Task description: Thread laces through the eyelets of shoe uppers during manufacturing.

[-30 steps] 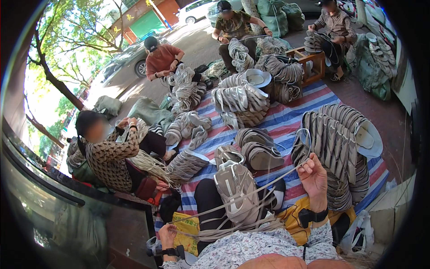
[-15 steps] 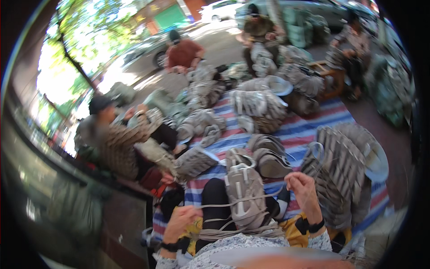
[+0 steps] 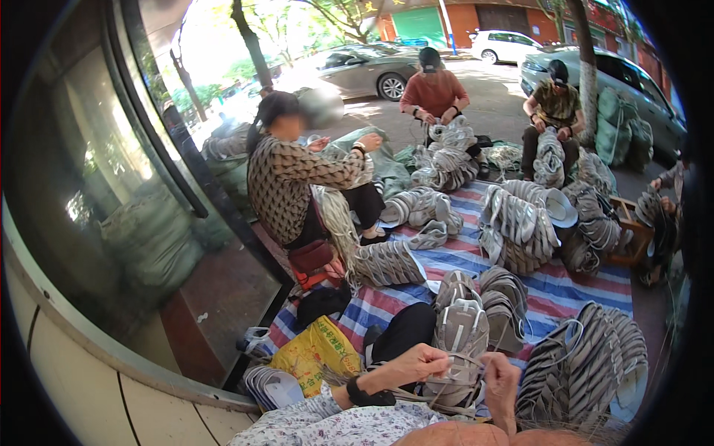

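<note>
Plainly, the hands are coming together: a second ago they were stretching a lace wide across the lap, and now the left hand (image 3: pixel 418 364) and the right hand (image 3: pixel 500 383) are hovering near each other over the near half of a grey shoe upper (image 3: pixel 459 334). The pale lace (image 3: pixel 464 362) is therefore spanning only a short gap, so the work seems to be centring on the upper rather than on pulling slack outward. The left fingers are closing in a pinch, apparently on the lace; the right fingers are curling inward, but whether they are gripping anything I cannot tell. The upper is lying by the near edge of the striped sheet (image 3: pixel 576 293), just beside the dark-trousered knee (image 3: pixel 405 334). Toward the sheet's near right corner a long row of nested uppers (image 3: pixel 587 357) is standing; by its near left corner a yellow bag (image 3: pixel 320 353) is lying. Meanwhile, the view is swinging left, bringing a patterned-top co-worker (image 3: pixel 297 171) closer to the middle.
</note>
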Demonstrator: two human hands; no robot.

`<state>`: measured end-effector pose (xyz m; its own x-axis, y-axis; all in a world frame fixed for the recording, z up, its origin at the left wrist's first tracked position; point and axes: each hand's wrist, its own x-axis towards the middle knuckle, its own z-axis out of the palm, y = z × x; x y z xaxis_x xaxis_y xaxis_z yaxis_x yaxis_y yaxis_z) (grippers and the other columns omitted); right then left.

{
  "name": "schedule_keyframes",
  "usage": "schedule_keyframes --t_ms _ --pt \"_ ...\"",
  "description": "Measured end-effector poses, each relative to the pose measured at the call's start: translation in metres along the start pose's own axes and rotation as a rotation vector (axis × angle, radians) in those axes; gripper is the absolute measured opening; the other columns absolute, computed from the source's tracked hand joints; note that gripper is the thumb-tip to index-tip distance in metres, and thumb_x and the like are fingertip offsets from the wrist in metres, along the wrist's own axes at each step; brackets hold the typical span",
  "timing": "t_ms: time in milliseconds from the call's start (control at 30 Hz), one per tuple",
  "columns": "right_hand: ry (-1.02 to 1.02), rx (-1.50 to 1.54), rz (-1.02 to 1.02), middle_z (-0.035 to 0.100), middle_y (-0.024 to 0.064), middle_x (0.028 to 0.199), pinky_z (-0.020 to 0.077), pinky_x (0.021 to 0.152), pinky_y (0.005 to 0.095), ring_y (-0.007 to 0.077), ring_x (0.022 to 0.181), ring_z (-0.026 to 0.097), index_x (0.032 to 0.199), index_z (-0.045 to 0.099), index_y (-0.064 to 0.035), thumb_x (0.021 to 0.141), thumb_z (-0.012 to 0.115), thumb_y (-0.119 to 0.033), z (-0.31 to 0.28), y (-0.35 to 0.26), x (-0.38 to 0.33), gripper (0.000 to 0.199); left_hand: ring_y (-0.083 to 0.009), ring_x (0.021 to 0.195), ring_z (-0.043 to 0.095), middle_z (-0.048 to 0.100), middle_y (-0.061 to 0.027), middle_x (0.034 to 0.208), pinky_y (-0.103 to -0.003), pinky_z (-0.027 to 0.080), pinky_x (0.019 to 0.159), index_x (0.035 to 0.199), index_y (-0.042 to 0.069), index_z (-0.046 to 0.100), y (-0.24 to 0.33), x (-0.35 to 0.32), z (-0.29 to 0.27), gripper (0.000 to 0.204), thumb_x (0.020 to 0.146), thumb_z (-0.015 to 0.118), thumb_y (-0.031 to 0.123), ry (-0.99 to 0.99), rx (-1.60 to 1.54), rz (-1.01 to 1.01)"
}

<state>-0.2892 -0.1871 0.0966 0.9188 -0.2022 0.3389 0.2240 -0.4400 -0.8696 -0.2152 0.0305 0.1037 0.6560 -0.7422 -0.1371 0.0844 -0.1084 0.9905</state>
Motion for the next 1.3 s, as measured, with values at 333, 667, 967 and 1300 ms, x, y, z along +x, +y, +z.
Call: schedule_keyframes --t_ms 333,667,967,1300 --pt "0.277 -0.863 0.339 0.065 0.0238 0.094 0.0486 0.071 0.0456 0.0391 0.085 0.065 0.110 0.063 -0.0028 0.096 0.047 -0.010 -0.148 0.212 -0.065 0.022 -0.0055 0.064 0.051 0.061 -0.0069 0.100 -0.022 0.049 0.066 0.084 0.001 0.059 0.017 -0.079 -0.123 0.017 0.096 0.058 0.012 0.463 -1.177 0.223" --pt "0.230 -1.096 0.658 0.062 0.0234 0.109 0.0482 0.082 0.0406 0.0350 0.098 0.062 0.123 0.057 -0.0075 0.090 0.060 -0.021 -0.261 0.293 -0.141 0.036 -0.0225 0.104 0.068 0.070 -0.0120 0.102 -0.039 0.056 0.092 0.077 0.004 0.056 -0.013 -0.139 -0.220 0.018 0.094 0.059 0.008 0.904 -1.225 0.523" --pt "0.257 -1.295 0.974 0.059 0.0232 0.123 0.0478 0.092 0.0361 0.0313 0.109 0.060 0.135 0.052 -0.0117 0.084 0.072 -0.032 -0.324 0.289 -0.179 0.058 -0.0261 0.108 0.067 0.069 -0.0165 0.110 -0.039 0.057 0.093 0.083 0.000 0.061 -0.017 -0.179 -0.265 0.014 0.095 0.057 0.007 1.119 -1.122 0.660" --pt "0.392 -1.227 0.465 0.067 0.0235 0.096 0.0494 0.071 0.0476 0.0401 0.087 0.065 0.123 0.061 -0.0061 0.096 0.042 -0.007 -0.290 0.268 -0.187 0.033 -0.0224 0.111 0.065 0.068 -0.0150 0.117 -0.033 0.053 0.097 0.113 -0.003 0.063 0.062 -0.143 -0.208 0.022 0.094 0.061 0.010 0.911 -0.869 0.569"
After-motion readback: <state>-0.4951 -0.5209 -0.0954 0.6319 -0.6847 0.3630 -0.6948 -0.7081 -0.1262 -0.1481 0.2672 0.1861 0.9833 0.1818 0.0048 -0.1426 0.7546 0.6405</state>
